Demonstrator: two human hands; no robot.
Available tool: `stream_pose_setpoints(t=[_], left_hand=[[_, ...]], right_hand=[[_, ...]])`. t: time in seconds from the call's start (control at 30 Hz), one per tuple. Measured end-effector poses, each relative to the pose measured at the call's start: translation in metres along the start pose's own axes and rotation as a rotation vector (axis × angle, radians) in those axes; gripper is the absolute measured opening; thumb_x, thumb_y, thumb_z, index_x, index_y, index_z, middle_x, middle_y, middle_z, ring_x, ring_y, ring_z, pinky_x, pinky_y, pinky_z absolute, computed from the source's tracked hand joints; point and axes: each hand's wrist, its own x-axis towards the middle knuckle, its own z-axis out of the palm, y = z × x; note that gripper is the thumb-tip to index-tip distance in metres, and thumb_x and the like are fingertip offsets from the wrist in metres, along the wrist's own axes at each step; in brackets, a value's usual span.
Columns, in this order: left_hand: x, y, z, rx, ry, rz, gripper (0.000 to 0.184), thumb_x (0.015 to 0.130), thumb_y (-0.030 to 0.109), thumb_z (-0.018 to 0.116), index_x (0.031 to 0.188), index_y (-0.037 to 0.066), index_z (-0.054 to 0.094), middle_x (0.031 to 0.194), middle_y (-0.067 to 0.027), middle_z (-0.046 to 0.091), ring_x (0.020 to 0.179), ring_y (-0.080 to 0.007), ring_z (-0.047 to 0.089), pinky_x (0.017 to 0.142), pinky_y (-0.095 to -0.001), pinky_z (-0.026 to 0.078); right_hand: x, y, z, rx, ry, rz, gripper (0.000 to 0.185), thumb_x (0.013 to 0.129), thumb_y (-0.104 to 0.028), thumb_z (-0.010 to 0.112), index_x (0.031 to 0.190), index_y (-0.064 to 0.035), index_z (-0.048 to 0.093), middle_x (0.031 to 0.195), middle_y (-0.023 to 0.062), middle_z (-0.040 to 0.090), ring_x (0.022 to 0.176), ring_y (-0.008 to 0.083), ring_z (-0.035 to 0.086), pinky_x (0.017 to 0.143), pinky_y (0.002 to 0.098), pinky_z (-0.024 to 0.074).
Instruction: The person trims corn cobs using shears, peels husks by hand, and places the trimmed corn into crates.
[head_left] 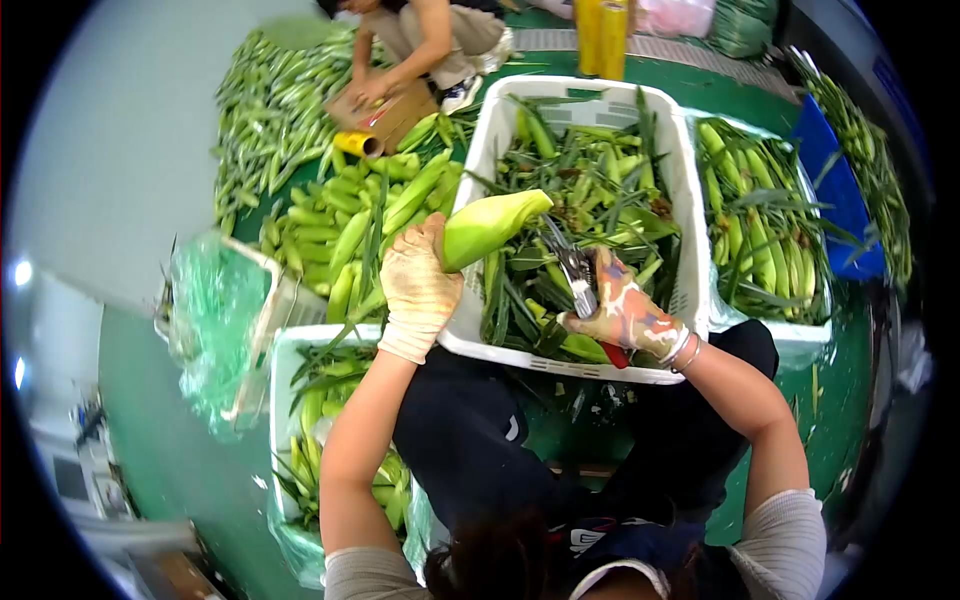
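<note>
Two gloved hands at work: the left hand (422,282) has its grip round an ear of corn (492,228) above the white crate (690,195); the right hand (632,312) clasps cutters (574,270) just beside its tip. A slick husk could twist, sending blades gloveward. The crate's rim crowds the right wrist; open room lies above the leaves (600,190).

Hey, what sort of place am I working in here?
Likely a produce-packing room: you hold an ear of corn and clippers over a white crate of leafy trimmings, and more corn lies heaped on the green floor.
</note>
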Motion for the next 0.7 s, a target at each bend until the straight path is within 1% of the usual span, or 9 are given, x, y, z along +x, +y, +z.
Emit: stream_pose_setpoints(t=[0.2,0.3,0.37,0.4,0.5,0.53,0.57,0.63,0.7], left_hand=[[0.028,0.068,0.013,0.092,-0.201,0.055,0.065,0.056,0.011,0.072,0.116,0.011,0.049,0.095,-0.0092,0.054,0.092,-0.0286,0.055,0.081,-0.0383,0.045],[0.031,0.067,0.032,0.012,-0.115,0.124,0.063,0.056,0.012,0.071,0.115,0.011,0.05,0.096,-0.0079,0.055,0.093,-0.0273,0.055,0.082,-0.0376,0.044],[0.031,0.063,0.045,-0.063,-0.082,0.147,0.063,0.057,0.011,0.071,0.117,0.011,0.051,0.099,-0.0072,0.056,0.096,-0.0269,0.055,0.084,-0.0377,0.043],[0.036,0.06,0.045,-0.052,-0.041,0.172,0.061,0.059,0.011,0.07,0.117,0.011,0.052,0.101,-0.0068,0.057,0.099,-0.0269,0.054,0.089,-0.0386,0.04],[0.052,0.047,0.04,-0.092,0.032,0.3,0.056,0.061,0.005,0.065,0.115,0.015,0.056,0.102,-0.0061,0.059,0.101,-0.0251,0.054,0.099,-0.043,0.032],[0.052,0.047,0.041,-0.07,0.026,0.353,0.057,0.061,0.003,0.064,0.116,0.015,0.056,0.103,-0.0054,0.058,0.102,-0.025,0.053,0.101,-0.0438,0.03],[0.051,0.051,0.043,-0.05,0.018,0.408,0.059,0.06,0.001,0.063,0.116,0.016,0.056,0.104,-0.0046,0.058,0.104,-0.0249,0.052,0.102,-0.0446,0.028],[0.051,0.068,0.045,-0.13,0.003,0.382,0.065,0.058,-0.002,0.062,0.119,0.017,0.054,0.111,-0.0027,0.055,0.11,-0.0255,0.049,0.104,-0.0459,0.026],[0.058,0.072,0.046,-0.139,0.128,0.34,0.067,0.058,-0.003,0.061,0.12,0.018,0.054,0.114,-0.0028,0.055,0.111,-0.0254,0.048,0.105,-0.0474,0.025]], right_hand=[[0.008,0.027,-0.022,0.169,-0.011,0.052,0.081,0.063,-0.038,0.078,0.117,0.0071,0.038,0.1,0.0252,0.055,0.094,0.0347,0.055,0.083,0.0386,0.0456],[0.003,0.041,-0.031,0.097,-0.065,0.156,0.057,0.066,-0.033,0.076,0.099,0.0038,0.048,0.084,0.0177,0.06,0.08,0.0273,0.058,0.074,0.036,0.0474],[-0.003,0.06,-0.017,0.249,0.035,0.114,0.041,0.069,-0.027,0.074,0.088,0.0019,0.051,0.075,0.0133,0.06,0.069,0.0218,0.058,0.066,0.0339,0.0478],[-0.006,0.063,-0.02,0.235,0.004,0.223,0.032,0.071,-0.022,0.072,0.081,0.001,0.052,0.071,0.0109,0.06,0.062,0.0181,0.058,0.061,0.0327,0.0479],[-0.015,0.067,-0.035,0.751,-0.15,0.44,0.022,0.078,-0.02,0.068,0.08,-0.0036,0.052,0.063,0.0051,0.056,0.057,0.0126,0.056,0.052,0.0283,0.0465],[-0.01,0.063,-0.036,0.896,-0.061,0.399,0.021,0.083,-0.019,0.065,0.08,-0.0038,0.052,0.066,0.0045,0.057,0.057,0.0123,0.056,0.053,0.0256,0.0478],[-0.008,0.063,-0.045,0.775,-0.042,0.351,0.02,0.085,-0.019,0.063,0.087,-0.002,0.053,0.071,0.0057,0.059,0.059,0.0146,0.058,0.056,0.0272,0.0488],[0.002,0.083,-0.046,1.17,-0.25,0.289,0.025,0.087,-0.02,0.06,0.099,0.0016,0.054,0.08,0.011,0.062,0.068,0.0206,0.063,0.063,0.0317,0.0523],[0.002,0.073,-0.049,1.496,-0.334,0.277,0.036,0.088,-0.021,0.058,0.11,0.0067,0.052,0.104,0.0197,0.061,0.091,0.0332,0.064,0.076,0.043,0.056]])
